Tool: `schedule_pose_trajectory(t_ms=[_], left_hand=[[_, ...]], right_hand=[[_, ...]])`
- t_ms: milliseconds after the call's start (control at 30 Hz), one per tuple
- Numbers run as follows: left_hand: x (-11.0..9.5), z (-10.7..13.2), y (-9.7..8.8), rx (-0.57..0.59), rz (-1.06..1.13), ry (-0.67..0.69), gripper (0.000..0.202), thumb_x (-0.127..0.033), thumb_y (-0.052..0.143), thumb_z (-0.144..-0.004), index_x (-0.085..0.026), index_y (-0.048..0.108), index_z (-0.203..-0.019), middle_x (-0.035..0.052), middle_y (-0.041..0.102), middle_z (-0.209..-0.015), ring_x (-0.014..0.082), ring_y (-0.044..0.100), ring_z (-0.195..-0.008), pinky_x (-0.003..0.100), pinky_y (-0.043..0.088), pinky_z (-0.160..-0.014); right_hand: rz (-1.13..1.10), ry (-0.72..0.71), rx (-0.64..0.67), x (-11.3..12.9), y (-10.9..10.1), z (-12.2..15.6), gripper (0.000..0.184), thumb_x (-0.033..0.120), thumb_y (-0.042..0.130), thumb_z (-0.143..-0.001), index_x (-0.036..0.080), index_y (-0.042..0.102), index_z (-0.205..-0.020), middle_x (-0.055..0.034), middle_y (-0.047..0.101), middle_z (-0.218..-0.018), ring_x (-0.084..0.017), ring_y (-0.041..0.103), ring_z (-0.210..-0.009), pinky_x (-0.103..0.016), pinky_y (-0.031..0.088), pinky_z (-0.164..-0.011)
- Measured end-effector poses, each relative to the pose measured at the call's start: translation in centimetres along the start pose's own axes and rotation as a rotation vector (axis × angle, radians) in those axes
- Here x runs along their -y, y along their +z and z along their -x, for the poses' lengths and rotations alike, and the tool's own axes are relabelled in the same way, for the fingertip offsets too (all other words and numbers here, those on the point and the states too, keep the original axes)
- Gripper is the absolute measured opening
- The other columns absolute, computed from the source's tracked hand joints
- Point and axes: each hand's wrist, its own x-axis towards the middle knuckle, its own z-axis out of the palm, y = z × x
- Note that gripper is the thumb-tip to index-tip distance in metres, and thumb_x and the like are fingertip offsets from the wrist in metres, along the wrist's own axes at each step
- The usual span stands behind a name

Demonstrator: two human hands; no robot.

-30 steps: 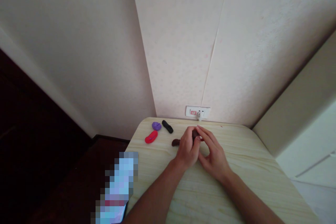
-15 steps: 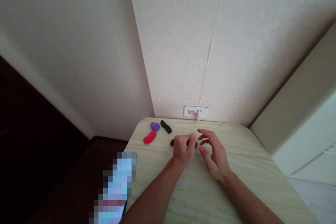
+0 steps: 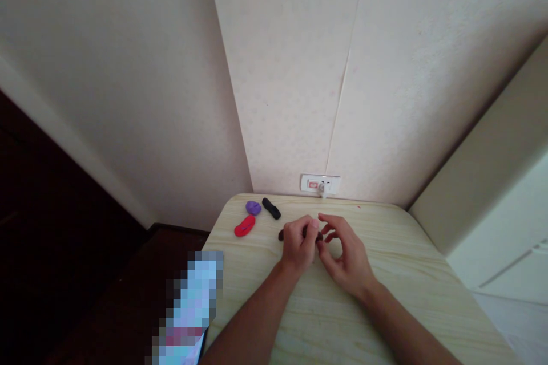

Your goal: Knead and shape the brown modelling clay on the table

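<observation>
A dark brown roll of modelling clay (image 3: 281,235) is wrapped in my left hand (image 3: 298,241), one end poking out on each side of the fist. My right hand (image 3: 346,252) is at the roll's right end, thumb and fingers apart and curved around it; whether they touch the clay I cannot tell. Behind and left of my hands lie a black clay piece (image 3: 271,209), a purple lump (image 3: 253,208) and a red piece (image 3: 245,226), each resting on the wooden table (image 3: 325,319).
A blurred-out screen-like object (image 3: 188,308) stands at the table's left edge. Against the far edge rises a wall with a socket (image 3: 320,183) and a plug in it. A white cabinet (image 3: 500,211) borders the right side.
My right hand has moved left, bringing its thumb and fingers up to the roll's right end. The left hand keeps its grip in nearly the same place.
</observation>
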Motion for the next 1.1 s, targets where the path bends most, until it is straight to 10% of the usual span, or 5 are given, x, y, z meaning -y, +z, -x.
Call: schedule_pose_trajectory(t_ms=[333,700,1100], left_hand=[[0.2,0.4,0.2,0.034,0.221,-0.003,0.04,-0.061,0.047,-0.097,-0.022,0.052,-0.093,-0.0055,0.054,-0.054,0.0129,0.048,-0.043,0.025,0.038,-0.045],[0.3,0.7,0.3,0.119,0.326,-0.11,0.064,-0.068,0.051,-0.092,-0.02,0.046,-0.134,-0.0005,0.068,-0.064,0.0181,0.062,-0.045,0.027,0.048,-0.042],[0.3,0.6,0.2,0.098,0.317,-0.047,0.066,-0.068,0.048,-0.093,-0.017,0.047,-0.135,-0.0004,0.068,-0.064,0.0174,0.061,-0.049,0.026,0.047,-0.047]], right_hand=[[0.117,-0.049,0.198,-0.5,0.3,0.2,0.083,0.013,0.067,-0.087,0.033,0.034,-0.161,-0.0164,0.04,-0.155,-0.026,0.067,-0.108,-0.042,0.066,-0.087],[0.166,-0.114,0.072,-0.8,0.1,0.0,0.066,0.021,0.068,-0.091,0.031,0.048,-0.153,-0.0167,0.049,-0.149,-0.029,0.067,-0.112,-0.046,0.066,-0.087],[0.146,-0.091,-0.024,-0.6,-0.4,-0.1,0.054,0.025,0.074,-0.088,0.025,0.054,-0.138,-0.0121,0.07,-0.115,-0.028,0.069,-0.1,-0.043,0.063,-0.084]])
